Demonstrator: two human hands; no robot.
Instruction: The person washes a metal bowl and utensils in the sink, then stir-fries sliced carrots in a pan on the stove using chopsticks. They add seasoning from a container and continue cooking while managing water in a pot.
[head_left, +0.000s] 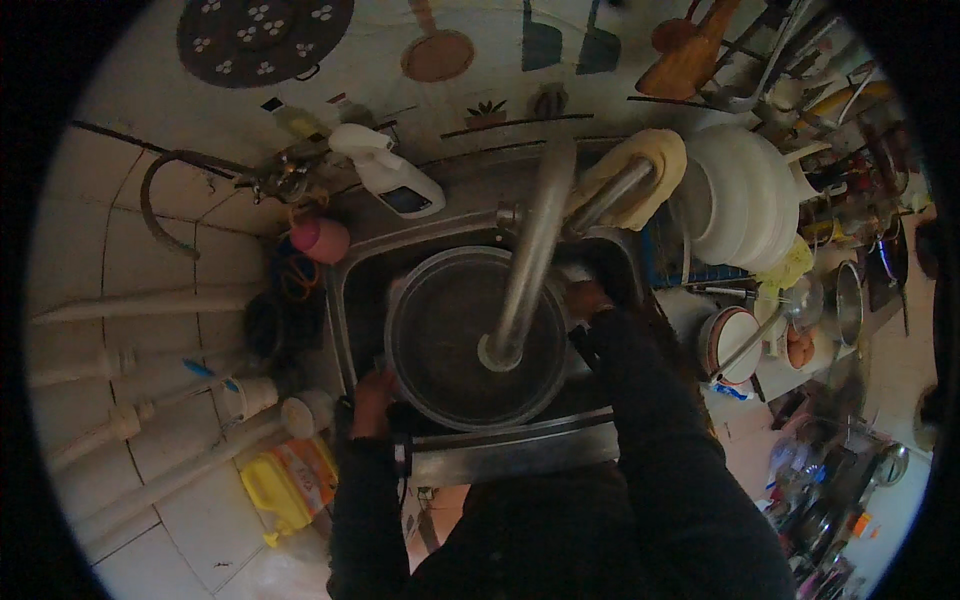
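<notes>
A round, dark metal pot (450, 337) with a pale rim sits in the steel sink (420, 459). On its left side my left hand (373, 403) grips the rim area, fingers partly hidden by the pot's edge. My right hand (586, 301) holds the opposite side, up and to the right, its fingertips in shadow. Across the pot's opening runs the metal tap spout (529, 274), its mouth over the inside of the pot. The dim light hides whether water runs or what the pot contains.
Behind the sink stand a white spray bottle (397, 176) and a yellow cloth (660, 187) draped over a metal pipe. White plates (742, 199) are stacked at right, near a bowl of eggs (800, 349). A pink container (321, 238) and yellow jug (289, 480) are at left.
</notes>
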